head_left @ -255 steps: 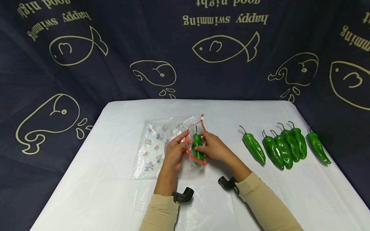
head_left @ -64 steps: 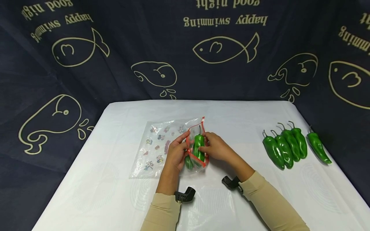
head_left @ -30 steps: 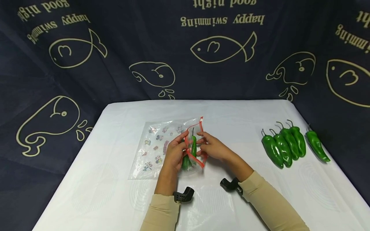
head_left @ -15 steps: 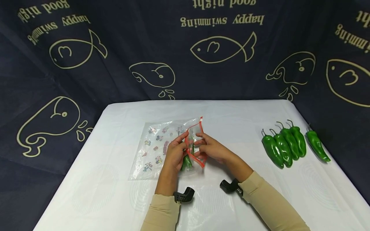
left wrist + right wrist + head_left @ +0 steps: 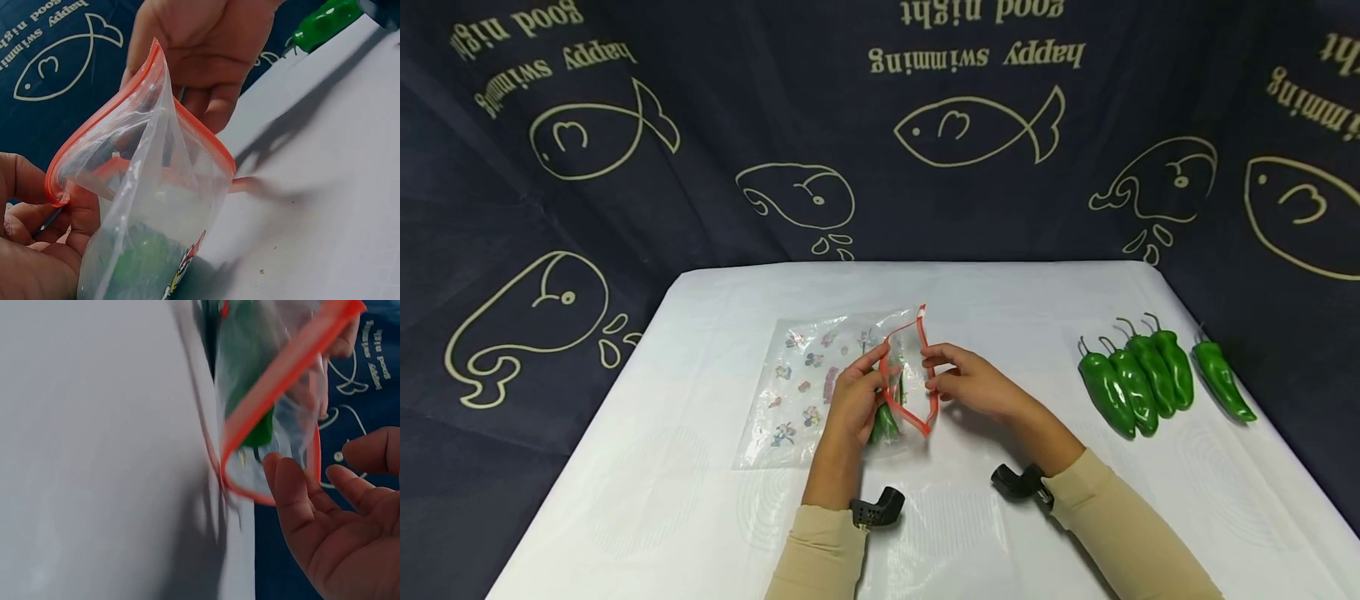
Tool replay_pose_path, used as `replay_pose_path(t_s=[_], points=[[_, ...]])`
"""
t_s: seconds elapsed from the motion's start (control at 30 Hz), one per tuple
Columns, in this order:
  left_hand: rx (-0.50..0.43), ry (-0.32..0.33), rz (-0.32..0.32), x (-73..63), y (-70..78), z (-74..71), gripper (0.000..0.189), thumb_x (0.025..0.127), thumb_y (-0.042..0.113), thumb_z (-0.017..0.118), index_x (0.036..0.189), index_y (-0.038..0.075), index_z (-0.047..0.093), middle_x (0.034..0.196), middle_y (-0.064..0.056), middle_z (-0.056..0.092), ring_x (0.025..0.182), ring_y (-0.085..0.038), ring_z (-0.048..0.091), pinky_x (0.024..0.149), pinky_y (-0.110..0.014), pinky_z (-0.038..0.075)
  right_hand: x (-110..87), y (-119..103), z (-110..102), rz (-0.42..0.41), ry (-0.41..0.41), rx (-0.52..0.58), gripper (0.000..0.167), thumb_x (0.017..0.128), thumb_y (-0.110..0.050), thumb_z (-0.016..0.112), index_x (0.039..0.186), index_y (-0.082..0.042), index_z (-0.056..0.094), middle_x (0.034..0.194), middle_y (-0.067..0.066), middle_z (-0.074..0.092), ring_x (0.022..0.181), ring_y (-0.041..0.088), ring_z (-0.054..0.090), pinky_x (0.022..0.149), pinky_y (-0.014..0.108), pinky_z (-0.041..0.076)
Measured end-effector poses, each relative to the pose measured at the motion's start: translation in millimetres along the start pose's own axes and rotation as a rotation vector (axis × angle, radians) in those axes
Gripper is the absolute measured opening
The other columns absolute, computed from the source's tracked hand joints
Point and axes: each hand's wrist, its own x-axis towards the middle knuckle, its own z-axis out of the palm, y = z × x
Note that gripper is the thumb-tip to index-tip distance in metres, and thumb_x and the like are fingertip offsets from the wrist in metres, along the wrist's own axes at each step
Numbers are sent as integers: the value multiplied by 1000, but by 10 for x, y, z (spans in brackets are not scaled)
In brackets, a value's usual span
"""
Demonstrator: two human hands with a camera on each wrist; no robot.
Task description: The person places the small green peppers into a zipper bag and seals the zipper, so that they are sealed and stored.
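Note:
A clear zip bag with printed cartoon figures and a red zip rim lies on the table, its mouth held apart toward the right. My left hand pinches the near-left side of that rim between thumb and fingers, also visible in the left wrist view, where the hand is at the rim. Green peppers show through the plastic, partly behind the left hand. My right hand is at the right side of the mouth, fingers loosely bent and holding nothing. In the right wrist view, a pepper lies inside the bag.
To the right, several green peppers lie side by side, stems pointing away from me. One more pepper lies apart near the right edge of the white table. A dark printed cloth hangs behind the table.
The lone pepper left of the row was taken from the table and slid into the bag by my right hand. That hand has let go and drawn back rightward; my left hand stays on the rim.

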Motion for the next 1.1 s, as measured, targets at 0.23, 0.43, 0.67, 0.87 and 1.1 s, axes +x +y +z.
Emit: replay_pose_path(t_s=[0.23, 0.43, 0.67, 0.87, 1.1], points=[[-20, 14, 8, -9, -1, -10, 61, 81, -13, 46, 140, -3, 53, 140, -22, 51, 93, -14, 66, 60, -17, 52, -152, 48, -283, -3, 61, -138, 49, 95, -5, 59, 142, 4, 45, 136, 27, 52, 110, 40, 62, 81, 40, 56], [-46, 31, 6, -4, -3, -9, 58, 83, -11, 46, 140, -3, 53, 146, -18, 48, 93, -13, 66, 60, -18, 51, -330, 54, -546, -2, 91, -261, 49, 98, -10, 58, 144, 0, 45, 136, 26, 52, 113, 36, 61, 87, 41, 52], [-53, 49, -3, 10, -10, -10, 54, 86, -9, 45, 139, -3, 55, 143, -19, 51, 92, -13, 67, 60, -18, 52, -573, 60, -850, -26, 96, -454, 49, 99, -10, 59, 145, -4, 44, 136, 24, 54, 116, 37, 59, 95, 54, 47], [-42, 69, -8, 25, -15, -17, 52, 87, -7, 46, 138, -1, 57, 139, -19, 54, 90, -11, 68, 59, -17, 51, -768, 73, -1064, -52, 102, -581, 51, 98, -9, 60, 146, -1, 43, 135, 26, 54, 115, 39, 60, 94, 58, 47], [-43, 91, -20, 27, -15, -21, 48, 91, -5, 47, 137, -1, 57, 135, -20, 57, 88, -10, 68, 57, -16, 50, -961, 71, -1311, 3, 140, -630, 55, 99, -11, 60, 148, 2, 39, 135, 29, 52, 116, 43, 57, 89, 56, 50]])
